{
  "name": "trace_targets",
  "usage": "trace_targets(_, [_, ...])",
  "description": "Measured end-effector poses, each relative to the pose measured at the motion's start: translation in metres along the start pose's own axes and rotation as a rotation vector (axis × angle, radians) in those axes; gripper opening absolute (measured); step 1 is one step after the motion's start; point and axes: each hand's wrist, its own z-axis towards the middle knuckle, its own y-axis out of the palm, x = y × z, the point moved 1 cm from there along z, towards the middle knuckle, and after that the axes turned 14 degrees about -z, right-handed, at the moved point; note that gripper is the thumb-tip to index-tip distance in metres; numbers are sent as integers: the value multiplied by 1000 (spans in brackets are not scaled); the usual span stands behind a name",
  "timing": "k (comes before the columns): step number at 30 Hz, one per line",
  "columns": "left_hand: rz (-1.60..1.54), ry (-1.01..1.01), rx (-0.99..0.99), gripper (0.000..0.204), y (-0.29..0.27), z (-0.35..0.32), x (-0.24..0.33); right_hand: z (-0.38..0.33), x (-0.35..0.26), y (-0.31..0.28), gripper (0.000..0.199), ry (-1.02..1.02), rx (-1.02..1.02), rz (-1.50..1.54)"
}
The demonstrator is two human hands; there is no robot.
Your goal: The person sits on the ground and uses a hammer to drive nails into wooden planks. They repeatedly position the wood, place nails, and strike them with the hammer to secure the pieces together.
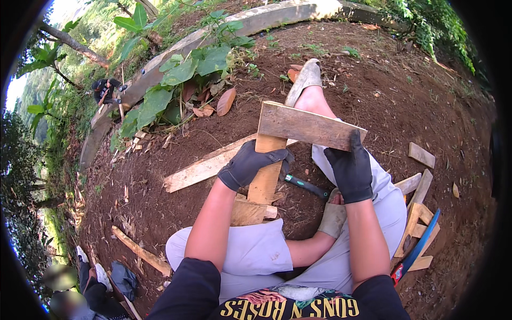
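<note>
Head view: the left hand (255, 163), in a dark glove, is closed around the yellowish plank (263, 184), thumb across its upper face and fingertips showing past the right edge. The right hand (352, 169), gloved alike, grips the right end of the brown board (309, 125), one finger laid over its near face and the others mostly hidden behind or below it; how tightly they press, I cannot tell. The board lies beyond both hands, its long axis running left to right and dipping toward the right hand, while the plank's long axis runs away from the lap, so the two pieces meet nearly square at the plank's far end. That corner is just beyond the left hand, the nearer of the two; whether the pieces are fastened there does not show. The plank's near end comes down at a wood block (248, 213) by the left knee. Between the forearms, a tool with a black and green handle (306, 186) lies on the soil, and a long pale board (205, 168) lies beyond the left hand. Farther out to the right are stacked offcuts (415, 226) and a curved blue tool (418, 248); broad green leaves (184, 72) grow ahead, near a low concrete curb (272, 19).
</note>
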Motion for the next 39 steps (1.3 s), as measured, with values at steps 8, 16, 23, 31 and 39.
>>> trace_targets(8, [-64, 89, 40, 59, -35, 15, -16, 5, -2, 3, 68, 24, 7, -16])
trace_targets(16, [138, 102, 331, 65, -39, 17, -14, 14, 9, -3, 56, 64, 74, -201])
trace_targets(23, [353, 147, 420, 66, -71, 29, -21, 12, 13, 8, 53, 59, 47, -392])
trace_targets(31, [298, 173, 459, 67, -92, 35, -22, 1, 27, 17, 63, 52, 24, -691])
trace_targets(39, [355, 275, 554, 56, -95, 40, -31, -22, 62, 39, 69, 30, -304, -1201])
